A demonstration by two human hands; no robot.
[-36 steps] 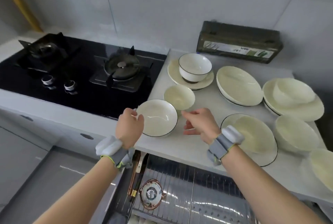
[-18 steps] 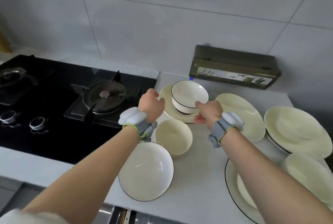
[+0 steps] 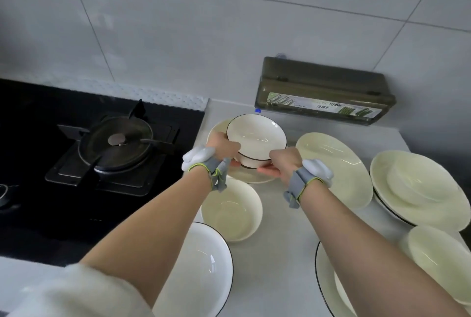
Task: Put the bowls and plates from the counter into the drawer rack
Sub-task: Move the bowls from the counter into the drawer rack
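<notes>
Gripping opposite sides, left hand (image 3: 224, 147) and right hand (image 3: 284, 162) curl fingers round the black-rimmed bowl (image 3: 256, 139), steadying it above the far plate (image 3: 251, 176).

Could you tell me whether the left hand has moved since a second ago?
Yes. The left hand has moved back from the front bowl toward the wall, now beside the burner, gripping the rimmed bowl on its plate.

Black glass gas hob (image 3: 30, 117) at left, with one round burner (image 3: 116, 142) under a black pan support. Dark green labelled box (image 3: 323, 89) sits against the white wall tiles (image 3: 178, 36).
</notes>
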